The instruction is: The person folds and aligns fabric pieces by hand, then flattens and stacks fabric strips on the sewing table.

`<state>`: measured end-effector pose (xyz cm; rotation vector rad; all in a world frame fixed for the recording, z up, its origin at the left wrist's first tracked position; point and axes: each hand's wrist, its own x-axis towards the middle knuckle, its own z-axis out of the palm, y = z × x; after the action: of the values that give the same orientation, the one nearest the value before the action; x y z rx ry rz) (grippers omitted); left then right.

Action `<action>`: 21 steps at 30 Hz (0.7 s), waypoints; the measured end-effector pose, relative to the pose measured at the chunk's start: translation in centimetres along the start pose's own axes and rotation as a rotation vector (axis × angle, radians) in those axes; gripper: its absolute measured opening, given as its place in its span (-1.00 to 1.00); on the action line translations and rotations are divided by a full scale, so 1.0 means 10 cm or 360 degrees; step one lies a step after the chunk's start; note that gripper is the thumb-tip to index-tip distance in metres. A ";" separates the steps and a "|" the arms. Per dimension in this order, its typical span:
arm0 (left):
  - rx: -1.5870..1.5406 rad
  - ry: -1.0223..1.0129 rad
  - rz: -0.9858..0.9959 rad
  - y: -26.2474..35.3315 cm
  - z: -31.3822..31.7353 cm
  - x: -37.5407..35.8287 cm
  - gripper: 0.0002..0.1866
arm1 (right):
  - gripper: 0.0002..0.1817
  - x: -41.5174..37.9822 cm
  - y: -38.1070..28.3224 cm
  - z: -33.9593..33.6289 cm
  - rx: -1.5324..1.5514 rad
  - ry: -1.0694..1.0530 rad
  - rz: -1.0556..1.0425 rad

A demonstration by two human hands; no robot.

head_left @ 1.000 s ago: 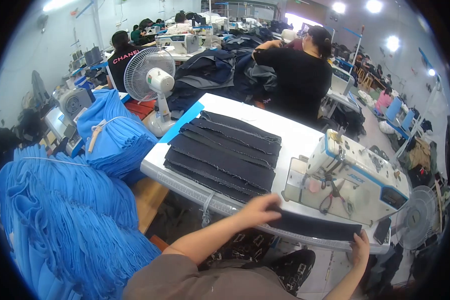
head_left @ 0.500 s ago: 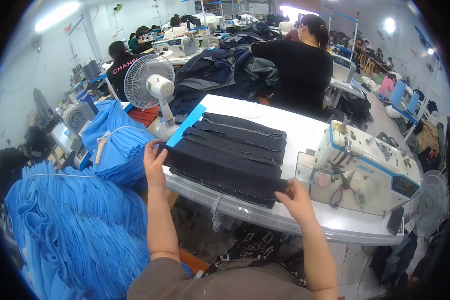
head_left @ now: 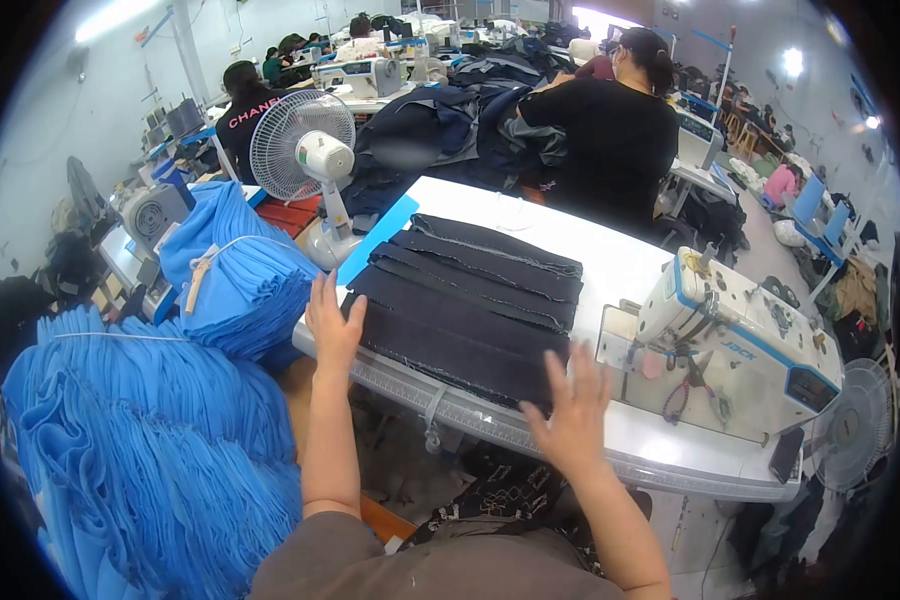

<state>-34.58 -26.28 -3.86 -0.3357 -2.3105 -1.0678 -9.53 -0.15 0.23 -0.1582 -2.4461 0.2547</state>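
Dark fabric panels (head_left: 450, 322) with frayed edges lie overlapping in rows on the white sewing table (head_left: 470, 200). My left hand (head_left: 333, 322) is open at the left end of the nearest panel, fingers spread and pointing away from me. At the right end of that panel, my right hand (head_left: 573, 405) is open too, its fingers apart and slightly blurred. Neither hand holds anything. A white sewing machine (head_left: 735, 345) marked JACK stands to the right of the panels, with snips (head_left: 686, 388) lying against its bed.
Bundles of blue fabric (head_left: 150, 440) are piled at my left, one tied with cord. A white fan (head_left: 315, 155) stands beyond them. A phone (head_left: 787, 453) lies at the table's right corner. A person in black (head_left: 610, 150) works across the table, near heaps of dark garments (head_left: 420, 130).
Both hands have let go of the dark panel, which now lies flat on the others. The fingers have opened and spread. The view has shifted slightly.
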 end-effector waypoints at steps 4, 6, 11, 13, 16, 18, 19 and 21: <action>0.0338 -0.0089 0.0181 0.27 0.08 -0.03 -0.27 | -0.17 -0.04 -0.15 0.11 0.0011 -0.0348 -0.0323; 0.0535 -0.0350 0.0139 0.30 0.17 -0.03 -0.27 | -0.18 -0.10 -0.10 0.25 0.0031 -0.0554 -0.0165; 0.0514 -0.0525 0.0062 0.22 0.23 -0.02 -0.28 | -0.15 -0.08 -0.08 0.23 0.0054 -0.0662 -0.0158; 0.0501 -0.0414 0.0090 0.22 0.21 -0.04 -0.30 | -0.21 -0.03 -0.06 0.09 0.0211 -0.0562 -0.0135; 0.0339 -0.0178 0.0141 0.32 0.14 -0.08 -0.34 | -0.32 0.08 -0.07 -0.34 0.0661 -0.0249 -0.0036; 0.0040 0.0007 0.0263 0.51 0.04 -0.18 -0.45 | -0.49 0.13 -0.12 -0.65 0.1059 -0.0165 0.0197; -0.0137 0.0040 0.0343 0.68 -0.03 -0.24 -0.54 | -0.55 0.19 -0.14 -0.82 0.0777 -0.0175 -0.0059; -0.0316 0.0073 0.0517 1.02 -0.16 -0.35 -0.68 | -0.63 0.31 -0.25 -1.21 0.0489 -0.0361 -0.0432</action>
<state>-26.60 -20.80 1.25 -0.7285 -2.0242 -1.1241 -4.42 -0.29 11.89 0.3519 -2.5758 0.5455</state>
